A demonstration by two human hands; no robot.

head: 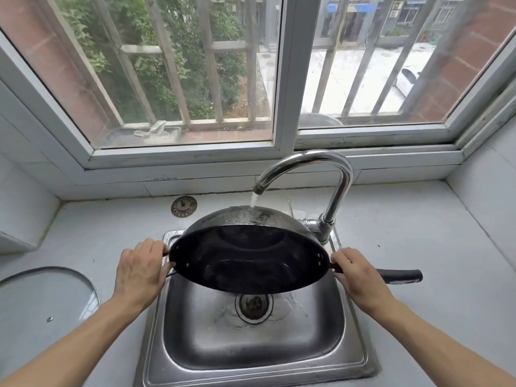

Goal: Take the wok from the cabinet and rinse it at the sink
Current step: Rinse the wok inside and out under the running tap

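The black wok (248,258) is held over the steel sink (251,344), tipped so that its dark inside faces me and its grey underside faces up. Water runs from the curved chrome tap (321,166) onto that underside. My left hand (139,269) grips the small helper handle at the wok's left rim. My right hand (360,277) holds the base of the long black handle (402,275), which sticks out to the right. Water pools around the sink's drain (253,304).
A glass lid (42,300) lies on the grey counter at the left. A metal sink strainer (183,206) rests on the counter behind the sink. A barred window (279,79) stands close behind the tap. White tiled walls close in both sides.
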